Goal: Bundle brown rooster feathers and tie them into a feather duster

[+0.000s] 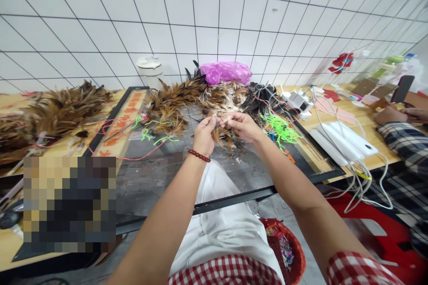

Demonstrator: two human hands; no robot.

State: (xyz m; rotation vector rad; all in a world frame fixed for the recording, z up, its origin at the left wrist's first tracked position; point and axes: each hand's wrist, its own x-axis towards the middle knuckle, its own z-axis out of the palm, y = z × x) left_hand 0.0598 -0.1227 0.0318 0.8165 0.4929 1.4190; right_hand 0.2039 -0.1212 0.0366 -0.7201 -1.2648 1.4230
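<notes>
While both hands met over the glass sheet (160,182), the left hand (203,136) was pinched around the stems of a small bunch of feathers (221,136). The right hand (242,125) gripped the same bunch from the other side, fingertips pressed together at its top. A thin pale strand seemed to run between the hands, though it was too small to be sure.

The bunch hung just above the glass, at the near edge of a loose pile of brown feathers (174,102) that spread back toward a pink plastic bag (225,72). Green cords (281,130) lay tangled to the right of the hands, with a few more to the left.

Judging by the layout, the work looked well short of finished. Only one small bunch was in hand, the pile was large, and another heap of feathers (56,111) sat on the wooden table far to the left.

A red bead bracelet (199,156) ringed the left wrist. At the right, another person's plaid sleeve (401,136) rested near white power strips (341,140).
</notes>
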